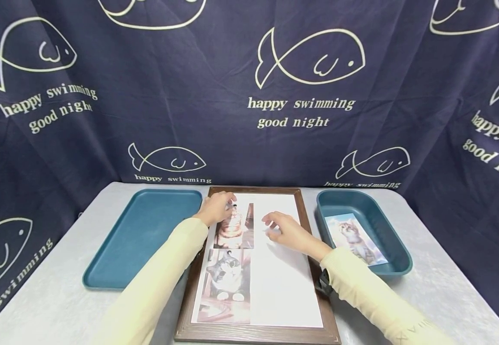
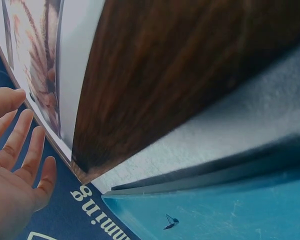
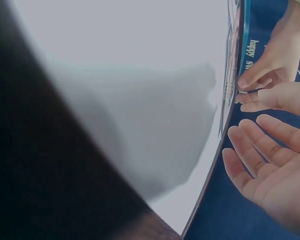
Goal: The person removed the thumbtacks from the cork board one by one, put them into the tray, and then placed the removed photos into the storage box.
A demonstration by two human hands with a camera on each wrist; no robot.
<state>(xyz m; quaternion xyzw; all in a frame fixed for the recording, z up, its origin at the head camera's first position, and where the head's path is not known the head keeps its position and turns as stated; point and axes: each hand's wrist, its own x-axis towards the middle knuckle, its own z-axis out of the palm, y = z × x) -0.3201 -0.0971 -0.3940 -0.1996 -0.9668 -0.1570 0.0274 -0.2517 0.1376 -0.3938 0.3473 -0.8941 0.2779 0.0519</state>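
A brown-framed white board (image 1: 284, 287) lies between both hands. Down its left half are two cat photos: an upper one of an orange striped cat (image 1: 231, 230) and a lower one of a grey-and-white cat (image 1: 228, 287). A small dark round piece (image 1: 229, 253) sits on the lower photo's top edge. My left hand (image 1: 216, 208) is over the upper photo's top-left corner, fingers loosely spread and partly hiding that corner. In the left wrist view, nothing shows between those fingers. My right hand (image 1: 290, 233) hovers over the board's bare right half, fingers relaxed and holding nothing.
On the left lies a flat blue tray (image 1: 122, 249). To the right stands a deeper blue bin (image 1: 398, 251) with a kitten photo (image 1: 355, 239) inside. A dark blue curtain (image 1: 215, 115) with fish drawings hangs behind the grey-white table (image 1: 443, 297).
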